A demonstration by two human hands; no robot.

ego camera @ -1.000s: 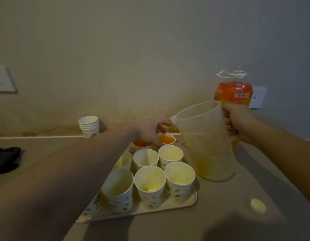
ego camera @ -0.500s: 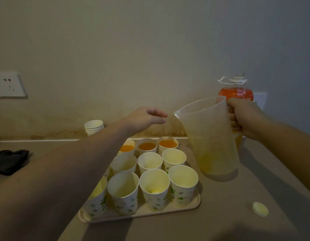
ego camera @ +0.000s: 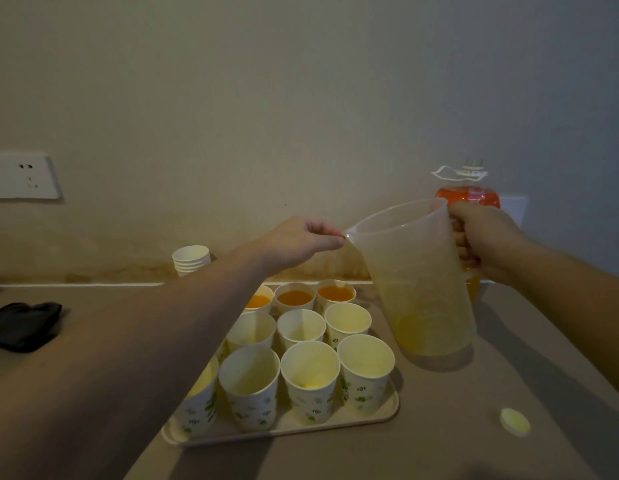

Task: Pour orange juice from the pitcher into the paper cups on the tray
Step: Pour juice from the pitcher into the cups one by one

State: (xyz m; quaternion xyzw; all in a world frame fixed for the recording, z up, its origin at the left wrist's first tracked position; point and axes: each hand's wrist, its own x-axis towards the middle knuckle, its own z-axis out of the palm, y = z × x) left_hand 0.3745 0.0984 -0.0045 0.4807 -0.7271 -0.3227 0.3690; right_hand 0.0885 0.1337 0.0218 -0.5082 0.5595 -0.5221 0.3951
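Note:
A translucent plastic pitcher (ego camera: 415, 289) stands on the table right of the tray, with a little orange juice at its bottom. My right hand (ego camera: 481, 237) grips its handle. My left hand (ego camera: 301, 239) reaches over the cups, and its thumb and fingertips pinch the pitcher's spout. The beige tray (ego camera: 370, 415) holds several paper cups. The three back-row cups (ego camera: 295, 297) contain orange juice. The nearer cups (ego camera: 310, 365) look nearly empty, and one holds a small yellow trace. My left forearm hides part of the tray's left side.
An orange juice bottle (ego camera: 471, 195) stands behind the pitcher, against the wall. Its yellow cap (ego camera: 515, 421) lies on the table at front right. A stack of spare cups (ego camera: 191, 258) sits by the wall, with a black cloth (ego camera: 24, 323) at far left.
My left hand rose from the back-row cups and moved right to the pitcher's spout. The pitcher stayed in my right hand, roughly in place.

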